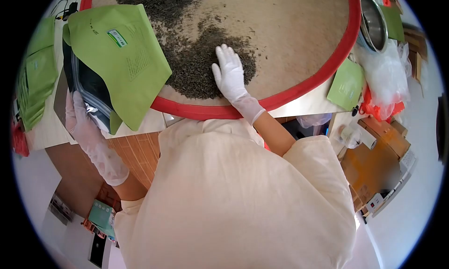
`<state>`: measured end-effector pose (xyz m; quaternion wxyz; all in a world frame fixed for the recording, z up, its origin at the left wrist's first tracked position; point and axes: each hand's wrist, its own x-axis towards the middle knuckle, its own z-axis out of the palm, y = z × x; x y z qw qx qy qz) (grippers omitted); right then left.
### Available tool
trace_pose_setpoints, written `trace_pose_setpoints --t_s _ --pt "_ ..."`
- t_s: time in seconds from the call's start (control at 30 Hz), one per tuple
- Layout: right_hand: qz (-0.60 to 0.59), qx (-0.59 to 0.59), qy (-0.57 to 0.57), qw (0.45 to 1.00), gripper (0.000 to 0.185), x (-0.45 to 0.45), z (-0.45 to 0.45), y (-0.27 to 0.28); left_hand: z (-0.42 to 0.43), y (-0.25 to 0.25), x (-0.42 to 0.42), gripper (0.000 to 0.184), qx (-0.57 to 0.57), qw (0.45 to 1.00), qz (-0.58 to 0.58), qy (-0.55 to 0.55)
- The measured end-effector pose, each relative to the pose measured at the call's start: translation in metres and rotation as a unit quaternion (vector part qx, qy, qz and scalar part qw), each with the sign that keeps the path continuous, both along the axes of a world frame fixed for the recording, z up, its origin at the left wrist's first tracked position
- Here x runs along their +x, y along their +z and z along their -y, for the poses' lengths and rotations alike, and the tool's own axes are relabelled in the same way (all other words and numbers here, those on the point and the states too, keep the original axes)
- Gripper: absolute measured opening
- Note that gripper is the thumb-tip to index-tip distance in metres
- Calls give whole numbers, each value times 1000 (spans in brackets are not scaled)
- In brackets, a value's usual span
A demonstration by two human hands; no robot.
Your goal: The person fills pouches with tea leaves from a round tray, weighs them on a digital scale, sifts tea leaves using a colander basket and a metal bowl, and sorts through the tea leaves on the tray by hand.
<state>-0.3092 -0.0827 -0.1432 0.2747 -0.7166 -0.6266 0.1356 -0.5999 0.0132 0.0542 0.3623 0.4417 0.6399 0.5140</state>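
In a clear white glove, my left hand [80, 117] grips the lower edge of a green pouch [124, 58] at its open mouth. The pouch lies tilted at the left, its silvery lining and zip strip showing; part of my fingers is hidden there. My right hand [229, 75], in a white glove, rests palm down with fingers stretched out on a heap of dark dried leaves [194, 72], like loose tea. These leaves lie on a large round tray with a red rim [308, 84], and more are spread towards its far side.
Left of the pouch lies a stack of green pouches [37, 82]. Beyond the tray's right rim are another green pouch [346, 84], a metal bowl [374, 26] and clear plastic bags [386, 72]. A cardboard box [369, 161] stands lower right.
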Motion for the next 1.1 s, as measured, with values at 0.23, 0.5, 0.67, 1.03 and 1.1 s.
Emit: trace_pose_setpoints --t_s 0.23,0.5,0.67,1.03,1.1 --pt "-133 15 223 966 45 -51 12 23 3 6 4 34 -3 1000 0 0" --pt "116 -70 -87 987 49 34 58 24 6 15 16 38 -31 997 -57 36" --pt "-40 -98 -6 994 49 -2 75 15 3 12 23 38 -3 1000 -13 -3" --pt "-106 -201 -177 958 29 23 79 16 1 14 17 36 12 999 -33 4" --pt "-177 -219 -173 944 31 4 78 12 2 20 27 37 -2 998 -62 19"
